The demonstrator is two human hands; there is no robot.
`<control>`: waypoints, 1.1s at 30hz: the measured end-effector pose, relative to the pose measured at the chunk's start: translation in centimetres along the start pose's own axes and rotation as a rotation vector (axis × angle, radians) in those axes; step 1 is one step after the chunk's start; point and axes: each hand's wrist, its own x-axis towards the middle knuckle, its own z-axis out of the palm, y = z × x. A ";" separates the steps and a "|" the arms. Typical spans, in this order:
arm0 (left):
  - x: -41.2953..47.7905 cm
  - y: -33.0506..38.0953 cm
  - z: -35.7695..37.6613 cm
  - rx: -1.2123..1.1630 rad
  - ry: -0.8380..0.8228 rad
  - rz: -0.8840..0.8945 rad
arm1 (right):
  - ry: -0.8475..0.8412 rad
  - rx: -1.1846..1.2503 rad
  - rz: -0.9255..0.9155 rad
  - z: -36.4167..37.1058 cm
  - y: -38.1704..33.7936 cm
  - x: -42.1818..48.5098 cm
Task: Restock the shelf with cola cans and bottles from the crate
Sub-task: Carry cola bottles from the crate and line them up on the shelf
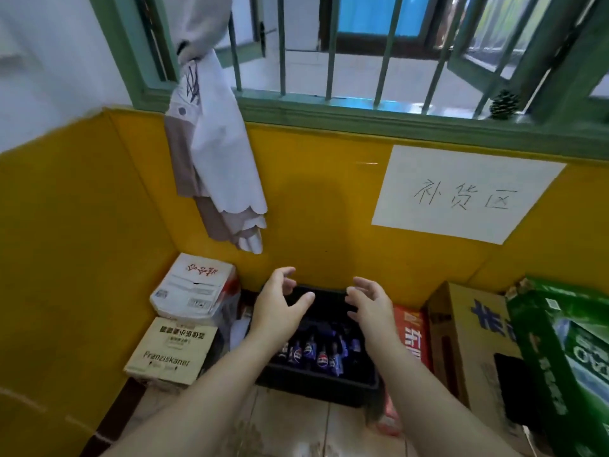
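A black plastic crate (329,389) stands on the floor against the yellow wall. Several blue cola bottles (321,356) with red, white and blue labels stand in its near half; the far half looks dark. My left hand (278,308) hovers above the crate's left side, fingers spread and loosely curved, holding nothing. My right hand (370,306) hovers above the right side in the same way, also holding nothing. Both hands are above the bottles and do not touch them. No shelf is in view.
Left of the crate a white carton (192,286) is stacked on a beige beer box (171,352). To the right are a red box (413,336), a brown cardboard box (468,341) and a green carton (566,351). A paper sign (468,192) hangs on the wall.
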 end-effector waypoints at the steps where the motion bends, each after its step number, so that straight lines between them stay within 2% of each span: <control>1: 1.3 -0.4 0.1 0.001 -0.002 -0.021 | -0.007 -0.011 0.012 0.5 -0.1 1.6; 5: 6.2 -2.9 0.6 0.004 -0.034 -0.117 | -0.041 -0.055 0.080 2.6 1.6 6.5; 8: 10.2 -5.6 1.2 0.005 -0.069 -0.173 | -0.001 -0.098 0.149 3.5 3.9 9.6; 14: 17.1 -10.2 3.8 0.044 -0.316 -0.264 | 0.153 -0.081 0.295 3.9 8.9 14.6; 19: 21.2 -15.6 6.4 0.070 -0.408 -0.294 | 0.128 -0.115 0.421 5.6 15.2 18.8; 24: 23.2 -25.0 12.7 0.098 -0.420 -0.370 | 0.099 -0.193 0.493 6.0 25.0 23.6; 30: 23.9 -41.0 21.5 0.040 -0.362 -0.565 | -0.009 -0.357 0.578 6.2 41.2 30.6; 33: 25.1 -49.0 25.0 0.031 -0.312 -0.566 | -0.067 -0.430 0.638 7.6 49.1 33.8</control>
